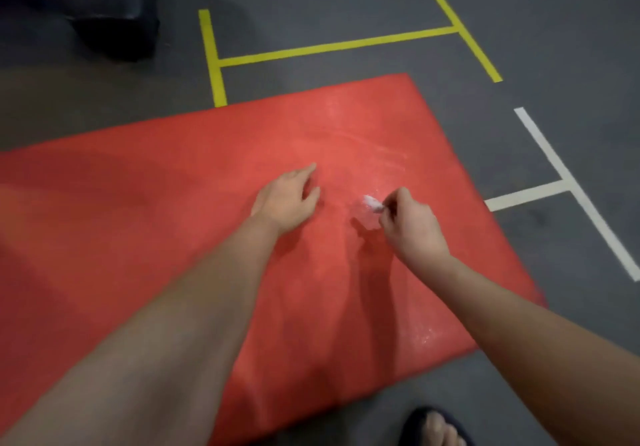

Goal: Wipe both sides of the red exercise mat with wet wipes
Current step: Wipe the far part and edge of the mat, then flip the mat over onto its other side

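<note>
While left hand (287, 200) rests loosely on red mat (156, 210), right hand (412, 227) pinches wipe (372, 202).

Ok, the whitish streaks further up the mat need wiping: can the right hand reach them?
Probably yes: only bare red mat lies between the right hand, pinching the wet wipe, and the streaks.

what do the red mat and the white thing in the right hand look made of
Mat: likely foam under a smooth vinyl-like cover, given its thick rounded edge, faint sheen and pale smears. Wipe: seemingly thin, soft cloth or paper, crumpled where the right hand pinches it; too blurred to be sure.
</note>
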The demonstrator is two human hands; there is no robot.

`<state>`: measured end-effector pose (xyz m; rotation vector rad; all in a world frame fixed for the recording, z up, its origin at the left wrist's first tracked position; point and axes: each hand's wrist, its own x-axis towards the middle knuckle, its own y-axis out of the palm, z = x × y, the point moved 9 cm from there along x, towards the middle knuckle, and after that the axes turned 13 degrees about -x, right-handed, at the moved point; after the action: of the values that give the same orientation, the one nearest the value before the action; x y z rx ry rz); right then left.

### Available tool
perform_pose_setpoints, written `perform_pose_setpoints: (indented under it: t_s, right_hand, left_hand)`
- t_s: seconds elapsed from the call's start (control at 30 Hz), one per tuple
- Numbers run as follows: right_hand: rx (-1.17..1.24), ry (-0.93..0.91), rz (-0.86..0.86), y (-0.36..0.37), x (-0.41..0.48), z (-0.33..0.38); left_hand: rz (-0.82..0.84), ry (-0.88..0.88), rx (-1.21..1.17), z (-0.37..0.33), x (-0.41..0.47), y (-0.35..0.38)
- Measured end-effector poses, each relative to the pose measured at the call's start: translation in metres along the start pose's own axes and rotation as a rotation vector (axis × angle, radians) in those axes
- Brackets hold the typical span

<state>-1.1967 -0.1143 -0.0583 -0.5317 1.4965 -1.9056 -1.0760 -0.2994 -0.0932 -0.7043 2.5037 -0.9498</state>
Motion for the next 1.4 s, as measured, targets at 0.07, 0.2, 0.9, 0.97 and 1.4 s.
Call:
perform_pose_setpoints:
  t_s: [0.07,0.2,0.9,0.97,1.4]
  right_hand:
    - [-0.065,-0.049,0.061,-0.006,-0.021,0.032]
    - [-0.242,-0.403,0.239,-0.024,-0.063,0.158]
    - [-0.692,-1.001,0.523,0.184,-0.353,0.438]
    - [-0.77,-1.003,0.444,0.198,-0.352,0.423]
    - [-0.856,-0.926,0.328,0.16,-0.371,0.463]
  left_hand:
    - [-0.119,0.069,0.018,0.007,-0.067,-0.028]
    - [-0.248,-0.005,0.033,0.04,-0.168,-0.113]
    - [0.184,-0.705,0.125,0.311,-0.573,-0.169]
    - [0.046,-0.703,0.135,0.31,-0.567,-0.166]
    - [-0.089,-0.606,0.587,0.284,-0.565,-0.216]
